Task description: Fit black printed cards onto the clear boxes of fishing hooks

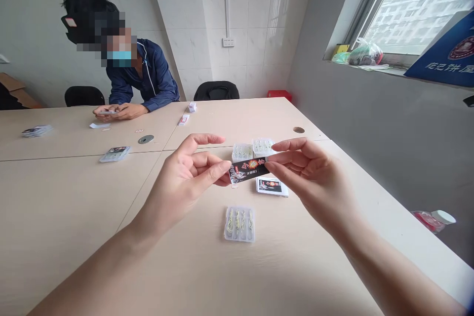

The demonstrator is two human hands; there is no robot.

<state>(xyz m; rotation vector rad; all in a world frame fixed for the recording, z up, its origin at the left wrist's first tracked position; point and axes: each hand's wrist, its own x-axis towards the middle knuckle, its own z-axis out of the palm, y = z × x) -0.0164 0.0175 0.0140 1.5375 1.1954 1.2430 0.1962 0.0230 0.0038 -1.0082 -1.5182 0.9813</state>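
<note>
Between my two hands, a black printed label card [249,170] is held up above the table, slightly tilted. My left hand [196,168] pinches its left end between thumb and fingers. Its right end is gripped the same way by my right hand [303,168]. Below the card, nearer to me, lies a clear plastic box [239,224] with fish hooks and looped pale line in its compartments. A stack of similar printed cards [272,186] rests just beyond, by my right hand. Stacked hook boxes [262,146] stand behind the card, partly hidden by it.
Across the pale table [177,261] a person [148,74] in a blue jacket leans over a phone. Further boxes with cards [114,154] lie to the left, near a round metal cable cover [145,139]. A bottle [433,219] stands beyond the right edge.
</note>
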